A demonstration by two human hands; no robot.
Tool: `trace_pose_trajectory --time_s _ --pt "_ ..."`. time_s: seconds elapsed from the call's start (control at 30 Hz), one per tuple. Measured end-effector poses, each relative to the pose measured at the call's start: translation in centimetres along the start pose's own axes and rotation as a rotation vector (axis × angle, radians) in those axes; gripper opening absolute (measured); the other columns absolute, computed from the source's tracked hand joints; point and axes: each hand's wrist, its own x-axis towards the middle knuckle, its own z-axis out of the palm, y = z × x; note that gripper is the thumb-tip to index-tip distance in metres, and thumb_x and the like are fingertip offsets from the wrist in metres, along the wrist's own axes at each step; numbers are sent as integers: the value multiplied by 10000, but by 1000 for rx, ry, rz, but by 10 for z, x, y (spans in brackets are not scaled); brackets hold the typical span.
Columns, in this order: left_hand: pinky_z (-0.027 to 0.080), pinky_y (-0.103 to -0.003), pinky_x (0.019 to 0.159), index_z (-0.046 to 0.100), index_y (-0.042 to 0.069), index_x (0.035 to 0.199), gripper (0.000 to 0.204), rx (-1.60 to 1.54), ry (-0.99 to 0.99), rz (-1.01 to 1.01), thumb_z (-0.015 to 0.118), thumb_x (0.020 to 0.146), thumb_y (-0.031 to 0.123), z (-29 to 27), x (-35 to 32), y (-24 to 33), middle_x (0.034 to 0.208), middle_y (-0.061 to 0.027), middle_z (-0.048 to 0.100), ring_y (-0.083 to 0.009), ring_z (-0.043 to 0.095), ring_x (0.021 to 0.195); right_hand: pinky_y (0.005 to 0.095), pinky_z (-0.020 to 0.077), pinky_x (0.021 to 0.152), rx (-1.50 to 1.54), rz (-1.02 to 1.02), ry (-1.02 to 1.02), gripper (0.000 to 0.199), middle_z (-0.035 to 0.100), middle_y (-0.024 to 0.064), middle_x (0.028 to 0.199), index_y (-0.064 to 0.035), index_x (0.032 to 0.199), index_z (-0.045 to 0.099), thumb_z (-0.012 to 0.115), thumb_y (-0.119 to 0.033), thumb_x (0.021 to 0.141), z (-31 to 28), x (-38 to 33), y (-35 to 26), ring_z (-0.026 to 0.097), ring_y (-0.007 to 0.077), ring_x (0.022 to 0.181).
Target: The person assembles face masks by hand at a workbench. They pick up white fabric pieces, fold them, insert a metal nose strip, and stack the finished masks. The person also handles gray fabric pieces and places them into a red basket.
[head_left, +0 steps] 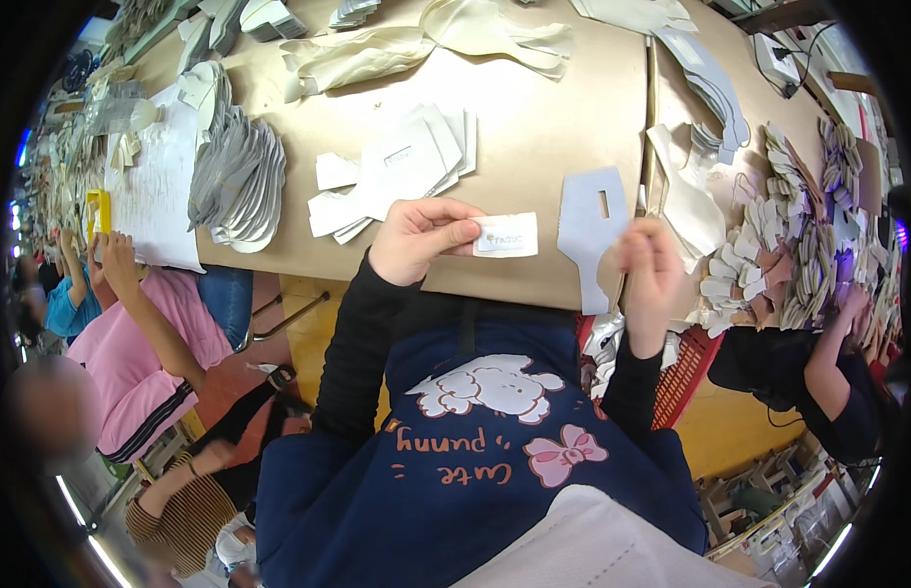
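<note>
My left hand (419,238) pinches a small white label (519,236) with dark print between thumb and fingers, just above the table's near edge. To its right lies a flat grey-blue cut piece (583,220) with a narrow slot and a tapering tail. My right hand (655,284) is beside that piece's right edge, its fingers curled and blurred; whether they touch or hold anything is unclear. Beyond my left hand, a fanned stack of white cut pieces (431,147) rests on the table, the top one bearing a printed label.
Grey and white pieces (242,176) are piled at the left, with cream sheets (377,61) at the back. Bundled pieces (759,240) crowd the right. A red crate (686,377) stands under the table edge. Co-workers sit at left, one in a pink shirt (147,363), and at right.
</note>
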Motion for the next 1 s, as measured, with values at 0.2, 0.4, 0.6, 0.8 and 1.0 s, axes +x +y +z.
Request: trace_pose_trajectory --time_s 0.2,0.4,0.6,0.8,1.0 --pt "539 -252 797 703 -51 1079 205 18 -18 -49 677 949 106 16 2 -1 977 -87 722 -124 670 884 222 445 748 208 107 -381 189 651 5 870 18 1073 684 681 -103 928 45 4 -14 553 63 800" --pt "517 -254 749 700 -55 1066 186 98 68 64 679 935 75 39 0 -8 997 -113 727 -126 662 863 224 439 693 46 38 -327 95 655 9 784 31 875 698 702 -59 905 48 4 -12 576 65 745" --pt "502 -235 734 725 -52 992 171 162 179 20 720 907 96 47 4 -13 882 -90 728 -101 656 816 224 433 638 -16 24 -231 122 651 24 700 38 837 703 708 -66 901 49 -3 -20 572 74 664" --pt "521 -245 729 709 -51 1064 253 164 190 -7 670 954 174 46 11 -16 930 -100 727 -107 662 826 213 436 620 70 87 -201 138 657 22 701 37 851 715 711 -90 908 46 -4 -8 576 59 656" --pt "573 -262 768 669 -48 1137 285 58 182 -43 653 972 184 40 6 -13 999 -112 718 -139 691 854 222 433 628 128 118 -117 139 637 0 692 26 846 702 721 -99 902 41 2 -2 545 59 638"
